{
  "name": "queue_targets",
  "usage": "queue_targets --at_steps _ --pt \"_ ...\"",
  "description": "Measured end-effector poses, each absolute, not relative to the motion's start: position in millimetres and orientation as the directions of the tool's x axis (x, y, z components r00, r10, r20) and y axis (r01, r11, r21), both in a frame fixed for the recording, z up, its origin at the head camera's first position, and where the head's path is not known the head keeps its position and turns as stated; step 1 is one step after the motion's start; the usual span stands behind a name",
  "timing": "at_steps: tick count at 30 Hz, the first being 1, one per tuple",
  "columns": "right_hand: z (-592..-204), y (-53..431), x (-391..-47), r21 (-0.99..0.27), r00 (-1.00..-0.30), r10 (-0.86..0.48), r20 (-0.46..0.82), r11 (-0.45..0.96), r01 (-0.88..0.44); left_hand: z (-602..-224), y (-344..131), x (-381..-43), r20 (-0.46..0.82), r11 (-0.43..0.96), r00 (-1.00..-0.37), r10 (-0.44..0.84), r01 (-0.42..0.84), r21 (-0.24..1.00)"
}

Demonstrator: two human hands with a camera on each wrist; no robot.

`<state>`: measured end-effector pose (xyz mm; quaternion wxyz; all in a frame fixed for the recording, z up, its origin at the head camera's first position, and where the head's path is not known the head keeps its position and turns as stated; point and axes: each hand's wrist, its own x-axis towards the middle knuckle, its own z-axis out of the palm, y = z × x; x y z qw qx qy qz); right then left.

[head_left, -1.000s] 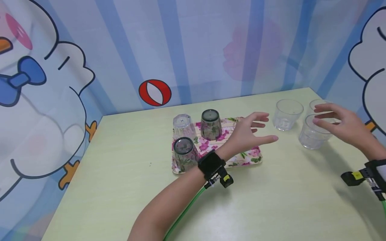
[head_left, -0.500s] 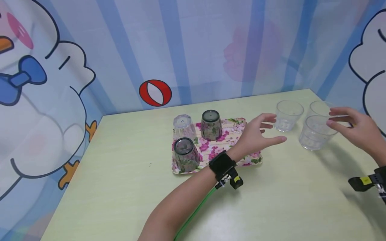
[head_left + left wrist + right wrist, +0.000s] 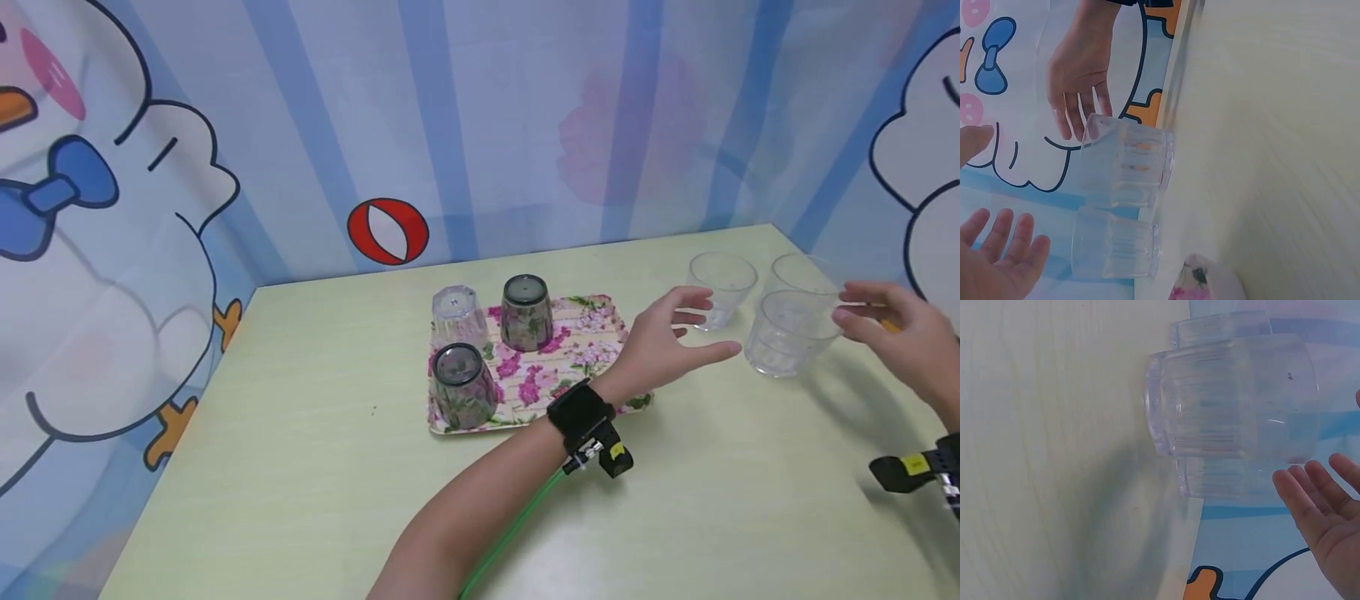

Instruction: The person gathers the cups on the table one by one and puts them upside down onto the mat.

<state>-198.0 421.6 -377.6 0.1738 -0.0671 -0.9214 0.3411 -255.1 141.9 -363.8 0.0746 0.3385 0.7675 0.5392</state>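
Three clear drinking glasses stand upright at the right of the table. The front glass is nearest to both hands, with a back left glass and a back right glass behind it. My left hand hovers to their left, thumb and fingers spread, holding nothing. On the other side, my right hand has its fingertips close by the front glass's rim, fingers extended. In the right wrist view, the front glass overlaps the two others, and the fingers reach beside its mouth.
A floral tray lies left of the glasses, under my left forearm. Upside down on it are a clear faceted glass and two dark glasses, one at the back, one in front. A cartoon-printed curtain borders the table.
My left hand has moved right, from over the tray toward the clear glasses. My right hand has drawn off to the right, uncovering more of the front glass. The glasses stay put.
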Motion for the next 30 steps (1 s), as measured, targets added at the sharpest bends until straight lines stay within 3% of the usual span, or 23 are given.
queue_targets --at_steps 5,15,30 --pt "-394 429 -201 -0.7 -0.939 0.218 0.266 0.714 -0.033 -365 152 -255 0.255 0.191 -0.759 0.599 0.444 0.875" --pt "-469 483 -235 -0.69 -0.943 0.217 0.253 0.723 -0.018 -374 170 -258 0.246 0.205 -0.776 0.581 0.432 0.878" --pt "-465 465 -232 -0.658 -0.963 0.22 0.158 0.75 0.064 -394 202 -268 0.287 0.136 -0.76 0.583 0.44 0.888"
